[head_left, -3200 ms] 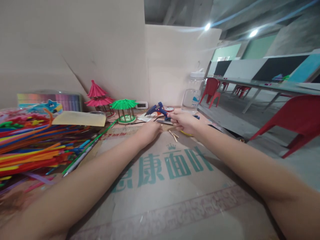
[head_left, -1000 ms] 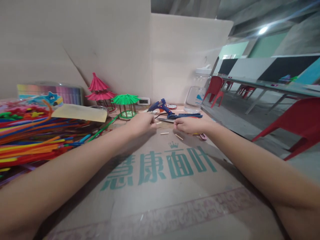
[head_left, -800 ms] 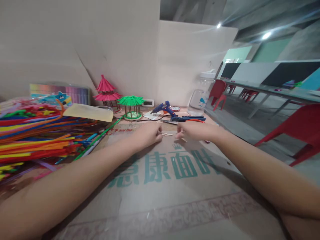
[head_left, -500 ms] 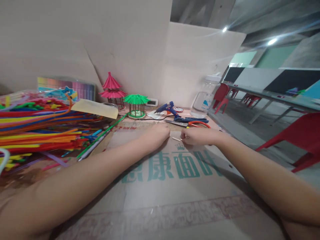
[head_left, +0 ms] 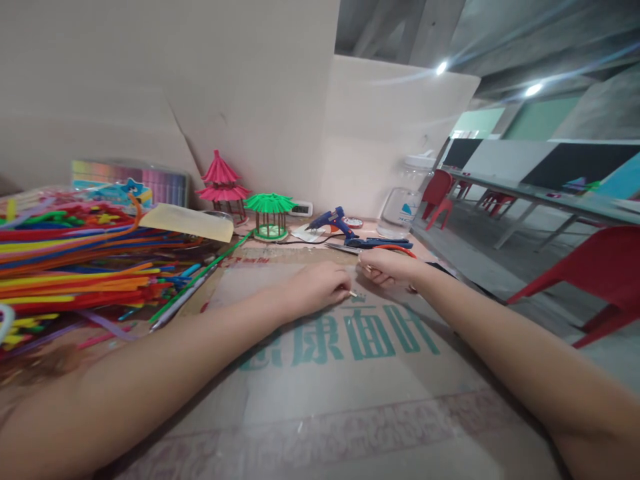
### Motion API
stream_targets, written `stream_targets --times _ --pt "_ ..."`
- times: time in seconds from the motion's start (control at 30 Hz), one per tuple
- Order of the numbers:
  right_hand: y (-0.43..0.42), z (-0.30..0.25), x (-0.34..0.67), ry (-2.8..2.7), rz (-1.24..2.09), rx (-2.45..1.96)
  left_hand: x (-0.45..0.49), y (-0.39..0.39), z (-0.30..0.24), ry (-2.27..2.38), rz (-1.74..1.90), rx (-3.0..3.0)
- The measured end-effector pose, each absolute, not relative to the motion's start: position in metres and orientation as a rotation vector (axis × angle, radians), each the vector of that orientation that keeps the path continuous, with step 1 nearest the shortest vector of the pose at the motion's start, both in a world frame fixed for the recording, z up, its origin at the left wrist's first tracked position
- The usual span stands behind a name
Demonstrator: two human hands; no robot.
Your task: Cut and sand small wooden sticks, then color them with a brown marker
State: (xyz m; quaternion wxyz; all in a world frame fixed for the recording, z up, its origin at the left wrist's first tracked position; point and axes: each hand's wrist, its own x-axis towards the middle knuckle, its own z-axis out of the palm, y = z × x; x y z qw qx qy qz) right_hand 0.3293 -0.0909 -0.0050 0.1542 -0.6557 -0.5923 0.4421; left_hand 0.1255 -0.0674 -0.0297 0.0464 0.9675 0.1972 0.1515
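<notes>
Both my arms reach forward over a cardboard sheet (head_left: 320, 373) printed with green characters. My left hand (head_left: 323, 287) is curled, pinching a short wooden stick (head_left: 353, 293) whose pale tip pokes out from the fingers. My right hand (head_left: 387, 267) lies just beyond it, fingers closed close to the left fingertips; what it holds, if anything, I cannot make out. Scissors with red handles (head_left: 390, 248) and a blue glue gun (head_left: 333, 220) lie right behind the hands.
A big heap of coloured pipe cleaners (head_left: 75, 267) covers the left side. A pink pavilion model (head_left: 223, 187) and a green one (head_left: 270, 213) stand at the back wall. A clear plastic jar (head_left: 405, 203) stands back right. Red chairs (head_left: 595, 273) and a long table (head_left: 540, 193) are off to the right.
The hands drew back from the scissors toward me and closed together. The loose sticks that lay between them are gone from the cardboard; one now sits in my left fingers.
</notes>
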Motion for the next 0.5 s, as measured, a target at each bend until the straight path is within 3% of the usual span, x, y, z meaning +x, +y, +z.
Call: stream_targets --times 0.13,0.5 --pt "-0.085 -0.018 0.332 -1.472 1.475 -1.557 0.130 -0.073 -0.033 0.555 0.450 2.979" --pt "-0.097 -0.021 0.300 -1.044 1.486 -1.110 0.117 -0.059 -0.037 0.832 0.355 2.993"
